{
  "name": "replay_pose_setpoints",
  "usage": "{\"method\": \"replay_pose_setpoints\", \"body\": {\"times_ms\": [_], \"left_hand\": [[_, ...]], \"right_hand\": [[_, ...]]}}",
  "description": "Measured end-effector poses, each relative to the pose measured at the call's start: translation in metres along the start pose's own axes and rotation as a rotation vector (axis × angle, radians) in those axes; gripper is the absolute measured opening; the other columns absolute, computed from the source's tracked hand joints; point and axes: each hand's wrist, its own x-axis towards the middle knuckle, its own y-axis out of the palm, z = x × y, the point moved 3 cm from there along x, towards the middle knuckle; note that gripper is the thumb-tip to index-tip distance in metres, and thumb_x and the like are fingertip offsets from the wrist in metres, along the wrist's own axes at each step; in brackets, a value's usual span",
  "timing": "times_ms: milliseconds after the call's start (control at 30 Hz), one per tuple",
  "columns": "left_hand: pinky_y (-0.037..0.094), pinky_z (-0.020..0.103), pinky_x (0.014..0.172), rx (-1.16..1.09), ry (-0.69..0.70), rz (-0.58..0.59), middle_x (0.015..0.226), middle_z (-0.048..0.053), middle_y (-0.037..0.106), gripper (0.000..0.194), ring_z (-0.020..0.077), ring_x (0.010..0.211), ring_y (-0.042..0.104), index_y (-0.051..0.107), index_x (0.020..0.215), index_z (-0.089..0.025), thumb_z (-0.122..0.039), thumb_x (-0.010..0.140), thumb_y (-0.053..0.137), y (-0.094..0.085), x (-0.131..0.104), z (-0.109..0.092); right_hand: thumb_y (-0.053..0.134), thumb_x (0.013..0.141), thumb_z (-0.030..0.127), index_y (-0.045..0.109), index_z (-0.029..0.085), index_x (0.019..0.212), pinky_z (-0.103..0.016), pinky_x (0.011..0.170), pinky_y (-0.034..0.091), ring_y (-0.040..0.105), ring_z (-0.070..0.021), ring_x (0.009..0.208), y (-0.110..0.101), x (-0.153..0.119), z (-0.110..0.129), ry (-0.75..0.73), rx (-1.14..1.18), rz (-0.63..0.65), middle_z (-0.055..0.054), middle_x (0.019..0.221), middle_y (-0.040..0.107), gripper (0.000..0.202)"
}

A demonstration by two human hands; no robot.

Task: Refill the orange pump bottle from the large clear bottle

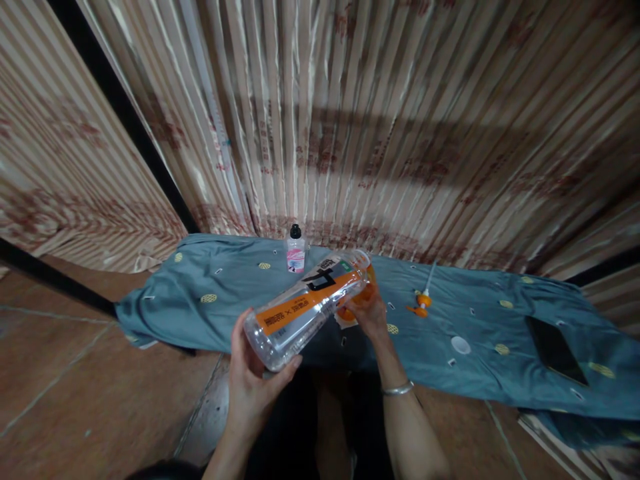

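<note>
My left hand is wrapped round the base of a large clear plastic bottle with an orange and grey label. The bottle is tilted, its mouth end up and to the right. Under that end, my right hand grips an orange bottle, mostly hidden behind the clear bottle and my fingers. Whether the two mouths touch I cannot tell. An orange pump top with a pale tube lies on the cloth to the right. Nearer the front edge is a round white lid.
A small clear bottle with a black cap and pink label stands at the back. A dark phone lies at the right on the blue-green cloth. Striped curtains hang behind, and black poles slant at the sides.
</note>
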Motion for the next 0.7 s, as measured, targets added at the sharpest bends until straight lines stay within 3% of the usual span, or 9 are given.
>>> {"method": "replay_pose_setpoints", "body": {"times_ms": [233, 367, 700], "left_hand": [[0.059, 0.045, 0.106, -0.030, -0.002, -0.006, 0.135, 0.012, 0.066, 0.100, 0.0339, 0.125, 0.071, 0.048, 0.142, -0.026, -0.033, 0.057, 0.100, 0.0040, -0.0016, -0.0013], [0.058, 0.047, 0.107, -0.031, -0.035, -0.022, 0.134, 0.012, 0.066, 0.103, 0.0352, 0.127, 0.069, 0.050, 0.142, -0.026, -0.037, 0.052, 0.101, 0.0043, -0.0010, 0.0016], [0.056, 0.048, 0.111, -0.059, -0.033, 0.016, 0.139, 0.014, 0.063, 0.101, 0.0353, 0.131, 0.068, 0.045, 0.144, -0.024, -0.035, 0.059, 0.098, 0.0059, -0.0030, 0.0027]], "right_hand": [[0.084, 0.065, 0.048, 0.058, 0.021, 0.132, -0.049, 0.092, 0.060, 0.076, -0.0368, 0.112, -0.0013, 0.0049, -0.0082, -0.018, -0.006, 0.029, -0.010, 0.115, 0.080, 0.076], [0.082, 0.065, 0.049, 0.059, 0.021, 0.127, -0.049, 0.092, 0.059, 0.076, -0.0377, 0.110, -0.0024, 0.0020, -0.0032, -0.008, -0.028, 0.042, -0.011, 0.114, 0.079, 0.072], [0.079, 0.060, 0.059, 0.059, 0.021, 0.118, -0.052, 0.087, 0.060, 0.077, -0.0386, 0.100, -0.0027, 0.0020, -0.0047, -0.004, -0.062, 0.024, -0.013, 0.108, 0.080, 0.072]]}}
